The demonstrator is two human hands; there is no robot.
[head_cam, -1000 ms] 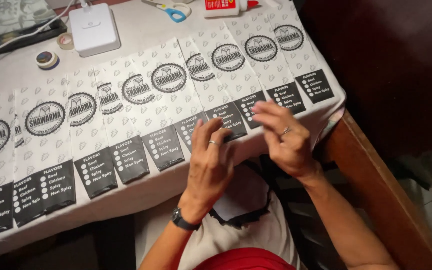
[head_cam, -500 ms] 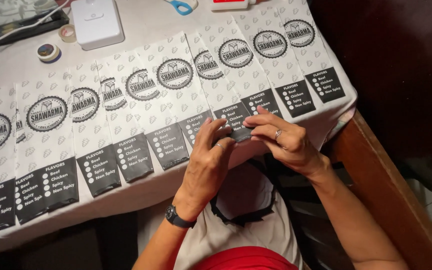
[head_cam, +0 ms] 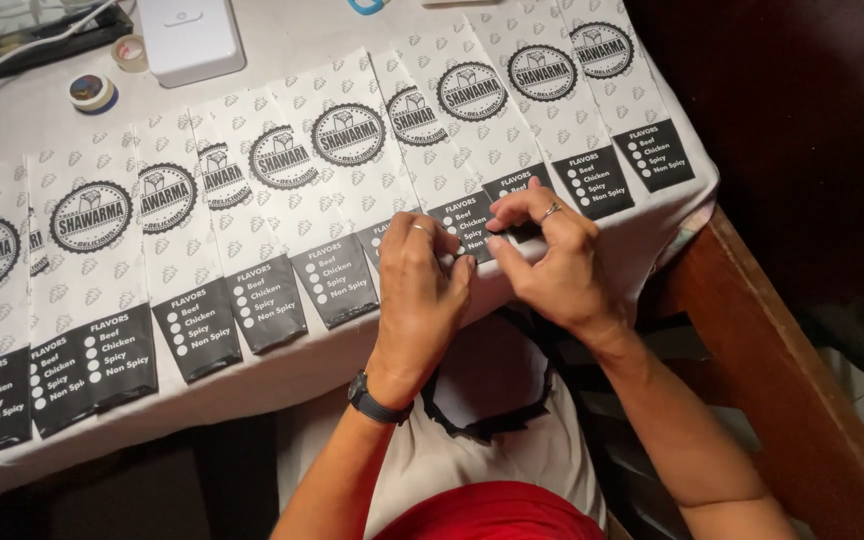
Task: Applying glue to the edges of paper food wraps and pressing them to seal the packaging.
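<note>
Left hand (head_cam: 422,290) and right hand (head_cam: 552,260) brought close together at the near edge of the table (head_cam: 282,375), fingertips almost meeting over the dark lower end of one paper sleeve (head_cam: 472,160). Right thumb and forefinger pinched shut on something very small at that dark printed end; too small to make out what, possibly a sticker or the paper's own edge. Left fingers curled inward, tips resting on or just above the same sleeve, no clear hold to be told. Ring on a finger of each hand, dark wristwatch (head_cam: 377,402) on the left wrist. That sleeve placed right of centre in a long overlapping row of white paper sleeves (head_cam: 182,230), each with a round black emblem and a black panel at the near end, spread from far left to the right corner across a white tablecloth. At the far side, a white box-shaped device (head_cam: 192,38), two small rolls of tape (head_cam: 92,90) to its left, and a dark tray (head_cam: 22,40) in the far left corner. Wooden table frame (head_cam: 782,370) showing to the right.
</note>
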